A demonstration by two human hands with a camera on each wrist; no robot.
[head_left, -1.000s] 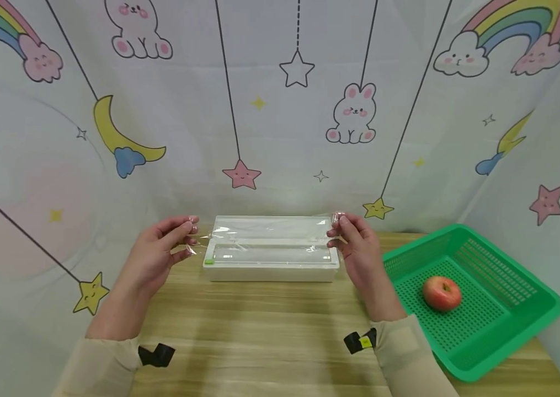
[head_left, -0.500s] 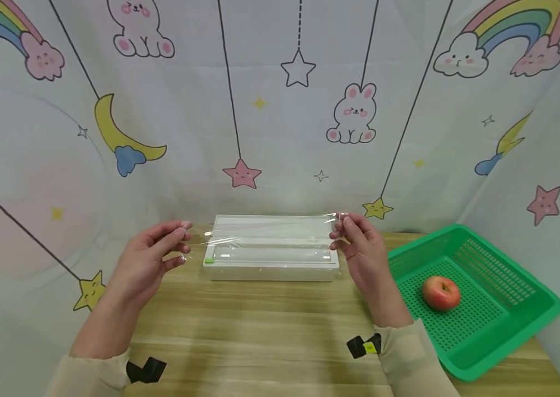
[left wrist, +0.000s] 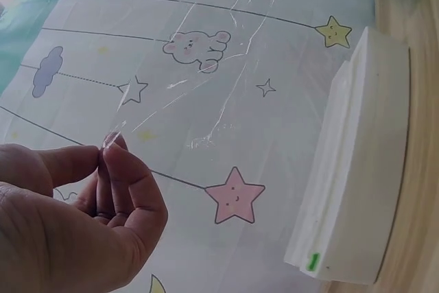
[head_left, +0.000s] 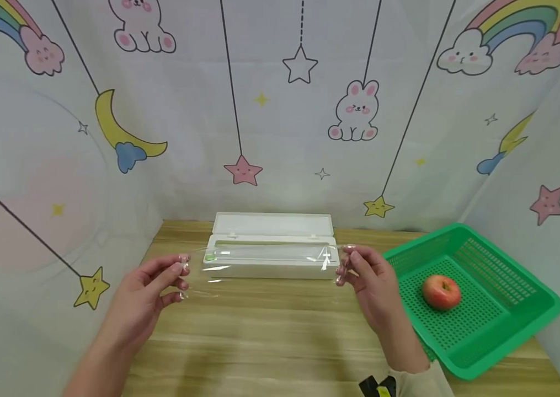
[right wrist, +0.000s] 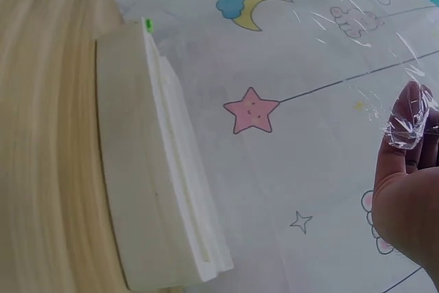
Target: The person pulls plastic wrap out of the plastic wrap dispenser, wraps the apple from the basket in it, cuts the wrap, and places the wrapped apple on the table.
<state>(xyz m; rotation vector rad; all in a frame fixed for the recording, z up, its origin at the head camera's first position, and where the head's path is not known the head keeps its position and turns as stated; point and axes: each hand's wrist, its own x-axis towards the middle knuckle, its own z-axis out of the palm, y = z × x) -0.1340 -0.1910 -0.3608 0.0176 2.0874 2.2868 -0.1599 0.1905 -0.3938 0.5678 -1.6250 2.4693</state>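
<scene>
A clear sheet of plastic wrap [head_left: 265, 262] stretches between my two hands, above the table and in front of a long white box. My left hand [head_left: 153, 289] pinches its left edge between thumb and fingers; the left wrist view shows this grip [left wrist: 113, 190] closely. On the other side my right hand [head_left: 371, 278] pinches the right edge, and wrap bunches around those fingertips [right wrist: 408, 118]. The white wrap dispenser box [head_left: 270, 271] stands behind the sheet with its lid [head_left: 272, 224] tipped back. A green tab [head_left: 210, 257] marks its left end.
To the right stands a green plastic basket [head_left: 513, 336] with a red apple [head_left: 441, 292] inside. Wooden tabletop [head_left: 260, 342] extends in front of the box. A white cartoon-printed curtain [head_left: 185, 110] hangs behind and at both sides.
Both hands have come down and nearer to me, carrying the wrap from over the box to in front of it. The hands stand slightly farther apart. Box, basket and apple have stayed put.
</scene>
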